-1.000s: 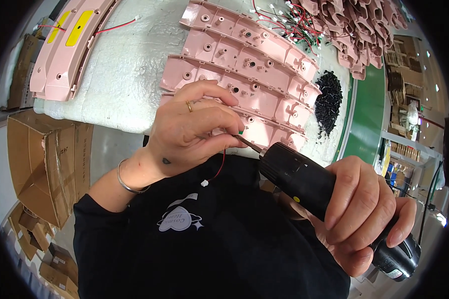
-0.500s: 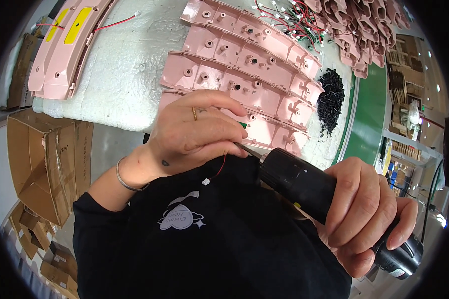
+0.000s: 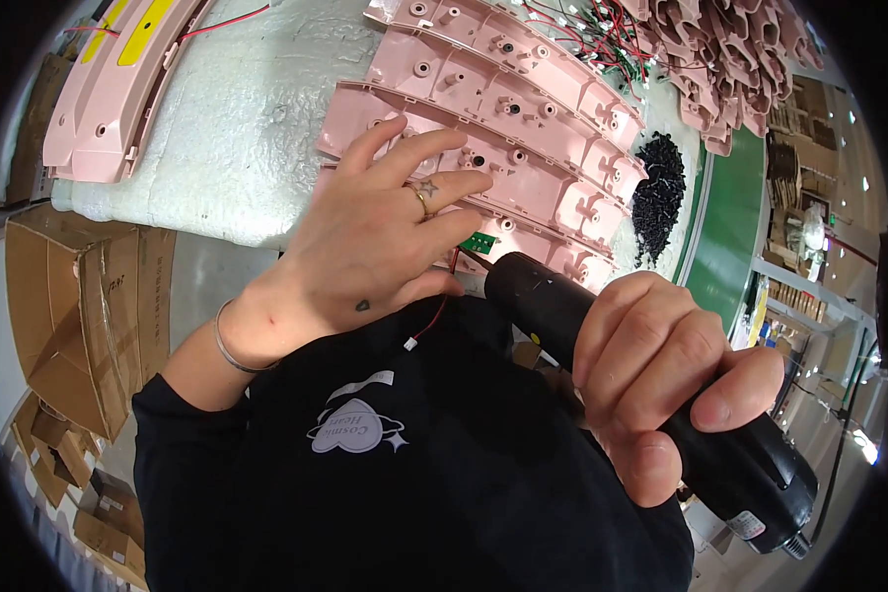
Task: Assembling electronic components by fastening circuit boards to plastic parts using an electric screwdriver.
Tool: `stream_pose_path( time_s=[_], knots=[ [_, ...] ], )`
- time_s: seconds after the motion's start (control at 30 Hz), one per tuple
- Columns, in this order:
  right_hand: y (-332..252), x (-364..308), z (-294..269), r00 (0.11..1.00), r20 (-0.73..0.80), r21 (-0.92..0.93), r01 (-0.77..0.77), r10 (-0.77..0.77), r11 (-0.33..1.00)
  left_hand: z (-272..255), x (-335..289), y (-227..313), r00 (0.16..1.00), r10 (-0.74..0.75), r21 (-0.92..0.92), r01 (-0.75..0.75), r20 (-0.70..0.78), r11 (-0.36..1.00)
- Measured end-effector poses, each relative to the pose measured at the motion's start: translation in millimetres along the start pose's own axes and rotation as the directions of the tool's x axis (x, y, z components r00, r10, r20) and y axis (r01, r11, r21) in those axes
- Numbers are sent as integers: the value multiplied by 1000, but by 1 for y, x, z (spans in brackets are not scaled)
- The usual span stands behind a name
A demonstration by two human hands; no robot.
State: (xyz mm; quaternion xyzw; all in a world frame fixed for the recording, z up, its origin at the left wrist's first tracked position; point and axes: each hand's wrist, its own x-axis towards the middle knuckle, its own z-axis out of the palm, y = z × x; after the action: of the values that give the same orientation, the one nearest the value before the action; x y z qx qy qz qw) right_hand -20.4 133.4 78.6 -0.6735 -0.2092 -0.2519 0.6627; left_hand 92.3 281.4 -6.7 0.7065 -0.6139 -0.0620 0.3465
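Note:
My right hand (image 3: pixel 651 370) wraps round a black electric screwdriver (image 3: pixel 535 301), held slanting. Its thin bit points at a small green circuit board (image 3: pixel 481 243), which sits in the nearest of several curved pink plastic shells (image 3: pixel 548 148). Whether the bit tip touches a screw there cannot be made out. Over the shells, my left hand (image 3: pixel 375 232) has its fingers spread and holds nothing, with thumb and index finger beside the board. A red-and-black lead (image 3: pixel 434 318) runs from the board over the table edge, ending in a white plug (image 3: pixel 409 343).
A heap of black screws (image 3: pixel 659 197) lies right of the shells. Wired boards (image 3: pixel 602 39) are tangled at the back, beside stacked pink shells (image 3: pixel 730 59). Two pink pieces with yellow patches (image 3: pixel 118 94) rest at far left. Cardboard boxes (image 3: pixel 79 316) stand left of the table.
My left fingers have opened and moved off the screwdriver bit. My right hand has brought the screwdriver left and up, its bit now at the green board, which shows more fully.

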Motion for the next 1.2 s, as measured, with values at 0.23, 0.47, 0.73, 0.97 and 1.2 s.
stream_pose_path(
  time_s=[0.23,0.47,0.73,0.97,1.2],
  knots=[
    [-4,2,4,996,86,-19,-37,38,999,4,-1,0,998,-27,-47,25,-61,999],
    [-2,6,5,995,89,-28,-45,47,999,3,0,1,996,-50,-82,44,-73,996],
    [-1,14,9,979,157,-19,-130,132,991,4,-1,1,994,-81,-93,74,-74,993],
    [0,16,14,986,104,-1,-127,127,992,6,4,3,994,-73,-76,66,-87,995],
    [-3,-3,3,976,-189,50,122,-111,991,1,5,5,996,-82,92,81,17,992]
  ],
)
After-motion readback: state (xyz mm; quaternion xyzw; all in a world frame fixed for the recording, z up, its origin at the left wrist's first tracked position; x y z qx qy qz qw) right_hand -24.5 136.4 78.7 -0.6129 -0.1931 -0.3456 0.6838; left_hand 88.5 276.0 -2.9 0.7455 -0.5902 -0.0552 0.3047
